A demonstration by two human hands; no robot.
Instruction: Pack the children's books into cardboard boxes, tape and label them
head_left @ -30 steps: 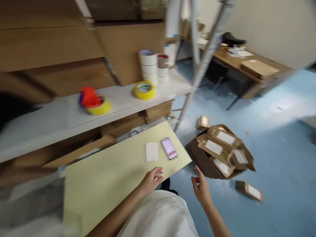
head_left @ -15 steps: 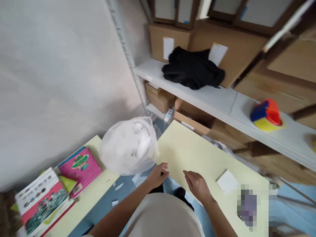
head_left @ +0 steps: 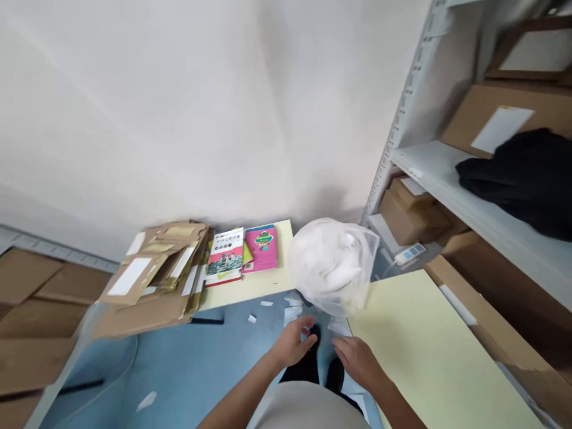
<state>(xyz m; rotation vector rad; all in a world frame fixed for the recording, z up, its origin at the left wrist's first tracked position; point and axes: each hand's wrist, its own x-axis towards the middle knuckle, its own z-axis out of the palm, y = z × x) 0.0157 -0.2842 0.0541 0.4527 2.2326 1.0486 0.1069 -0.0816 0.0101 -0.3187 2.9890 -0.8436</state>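
Observation:
My left hand [head_left: 295, 342] hangs in the air over the blue floor, thumb and fingers apart, with nothing in it. My right hand [head_left: 357, 360] is beside the near-left edge of the pale yellow table [head_left: 420, 333], its fingers extended and holding nothing visible. Just beyond both hands stands a translucent white bag [head_left: 328, 262] stuffed with white material; neither hand touches it. Farther left, a pink book [head_left: 261, 250] and a white-and-red book [head_left: 226, 256] lie on another pale yellow table [head_left: 250, 288].
Brown cardboard packets [head_left: 156, 268] are piled at the left table's end. To the right, a metal shelf [head_left: 429, 161] bears black cloth [head_left: 522, 179] and boxes. An open cardboard box [head_left: 482, 310] stands below it. Paper scraps [head_left: 252, 319] litter the floor.
My view has swung left, bringing the packet pile into sight and the phone-like object and colourful tape roll out of it. Both hands stay raised and without anything held.

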